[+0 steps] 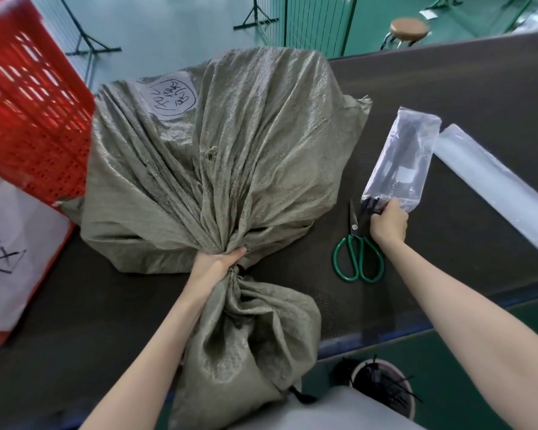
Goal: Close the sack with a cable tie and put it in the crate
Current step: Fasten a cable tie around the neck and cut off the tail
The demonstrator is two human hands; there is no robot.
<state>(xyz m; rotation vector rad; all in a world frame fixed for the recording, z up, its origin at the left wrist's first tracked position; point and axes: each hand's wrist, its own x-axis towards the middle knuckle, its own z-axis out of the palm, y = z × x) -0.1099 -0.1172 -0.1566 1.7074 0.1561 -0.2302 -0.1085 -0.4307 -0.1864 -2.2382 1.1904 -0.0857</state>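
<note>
Our left hand [218,263] clenches the gathered neck of the grey-green woven sack [218,150] on the dark table [448,97]; our right hand [389,223], at three o'clock, grips black cable ties [370,204] from a clear plastic bag [401,162]. Red slotted plastic crate [28,119] at ten o'clock.

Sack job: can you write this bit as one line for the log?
left hand: grips sack neck | right hand: pulling cable ties from bag | scissors: idle | crate: waiting
</note>
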